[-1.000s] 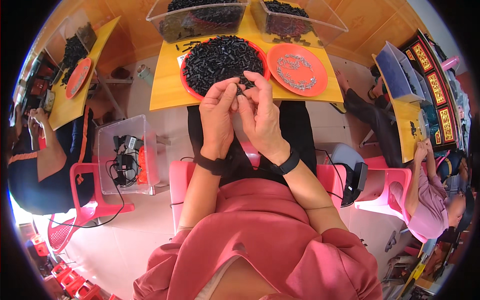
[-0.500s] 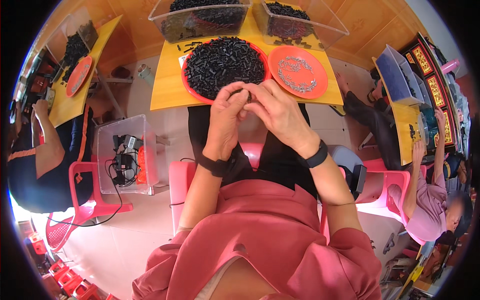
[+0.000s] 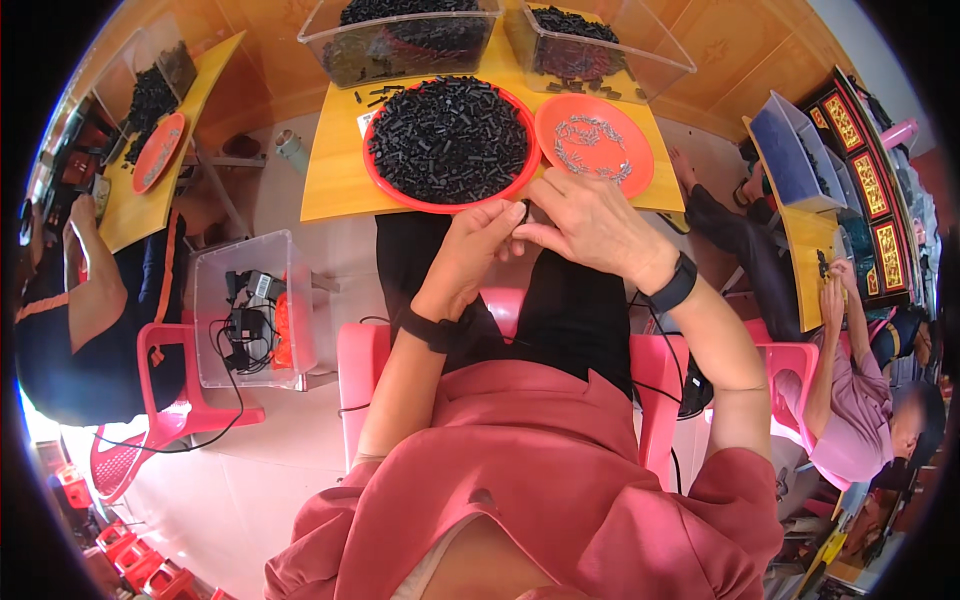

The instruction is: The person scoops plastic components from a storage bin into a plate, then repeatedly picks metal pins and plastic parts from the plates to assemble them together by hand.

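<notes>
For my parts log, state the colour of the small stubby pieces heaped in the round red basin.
The stubby pieces are black, best seen in the head view.

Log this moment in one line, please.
left hand: holding small dark part; right hand: at same part; beyond: round red plastic basin of black pieces

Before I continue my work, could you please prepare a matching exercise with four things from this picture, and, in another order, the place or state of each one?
Things:
1. Red bowl
2. Orange plate
3. Small dark piece
4. Black cables

Places or states:
A. inside the clear bin
B. heaped with black parts
C. holding small silvery pieces
D. at the fingertips of the left hand

Pairs: 1-B, 2-C, 3-D, 4-A
</notes>
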{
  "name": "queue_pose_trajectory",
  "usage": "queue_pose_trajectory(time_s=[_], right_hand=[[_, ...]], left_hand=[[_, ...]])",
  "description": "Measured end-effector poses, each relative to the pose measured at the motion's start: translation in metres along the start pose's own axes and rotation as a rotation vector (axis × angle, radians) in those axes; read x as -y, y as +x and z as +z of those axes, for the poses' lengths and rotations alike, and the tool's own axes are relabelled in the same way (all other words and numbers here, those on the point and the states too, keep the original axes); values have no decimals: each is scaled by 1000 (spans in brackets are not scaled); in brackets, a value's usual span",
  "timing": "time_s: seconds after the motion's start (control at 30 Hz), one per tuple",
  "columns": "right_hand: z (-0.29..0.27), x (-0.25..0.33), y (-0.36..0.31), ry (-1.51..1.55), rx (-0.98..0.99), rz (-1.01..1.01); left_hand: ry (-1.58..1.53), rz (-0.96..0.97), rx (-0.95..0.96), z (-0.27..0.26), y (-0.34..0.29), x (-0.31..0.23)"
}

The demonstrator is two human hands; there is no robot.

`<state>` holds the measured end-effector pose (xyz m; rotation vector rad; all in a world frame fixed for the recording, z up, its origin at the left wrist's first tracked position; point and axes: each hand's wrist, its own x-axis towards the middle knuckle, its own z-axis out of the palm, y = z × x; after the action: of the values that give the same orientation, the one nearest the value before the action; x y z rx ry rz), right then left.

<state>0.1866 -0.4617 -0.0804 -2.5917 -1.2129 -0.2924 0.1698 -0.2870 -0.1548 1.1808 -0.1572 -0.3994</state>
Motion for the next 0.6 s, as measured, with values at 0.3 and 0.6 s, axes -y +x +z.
queue_pose_trajectory(time_s=[0.3, 0.6], right_hand=[[-9, -16, 22, 23, 197, -95], [-7, -21, 25, 56, 221, -135]], left_hand=[[1, -31, 10, 2, -1, -2], [-84, -58, 38, 0, 1, 0]])
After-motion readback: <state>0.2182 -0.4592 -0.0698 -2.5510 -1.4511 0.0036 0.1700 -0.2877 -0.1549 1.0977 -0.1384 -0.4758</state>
